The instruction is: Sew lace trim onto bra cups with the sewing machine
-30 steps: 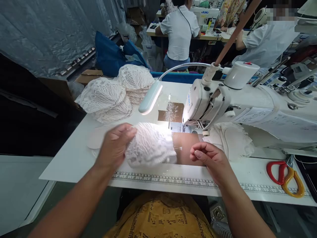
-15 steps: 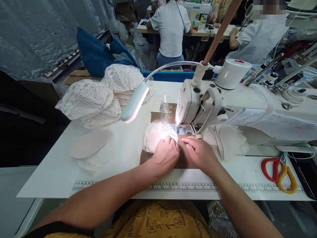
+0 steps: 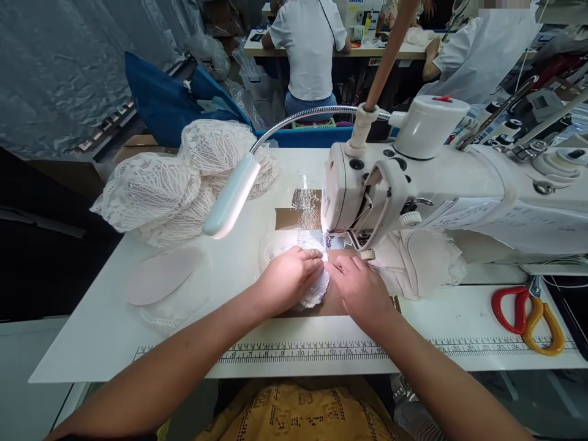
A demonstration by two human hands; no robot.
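A white lace cup piece [image 3: 313, 295] lies under the needle area of the white sewing machine [image 3: 342, 190], lit brightly by its lamp. My left hand [image 3: 294, 272] rests over the piece with fingers bent and pressed on it, hiding much of it. Close beside it, my right hand [image 3: 356, 285] pinches the piece's right edge just in front of the presser foot. Both hands' fingertips nearly meet there. Brown tape [image 3: 340, 300] covers the machine bed below the hands.
Lace cups [image 3: 151, 190] are heaped at the back left, near a flat oval pad [image 3: 160, 278]. Stacked fabric pieces [image 3: 413, 260] lie right of the needle. Scissors [image 3: 528, 315] sit at the right, and a printed ruler [image 3: 285, 352] runs along the front. A lamp [image 3: 234, 196] overhangs the table.
The lace piece has turned and shifted toward me, its edge now showing below my left hand. My left hand has moved up and left over it; my right hand has moved slightly left.
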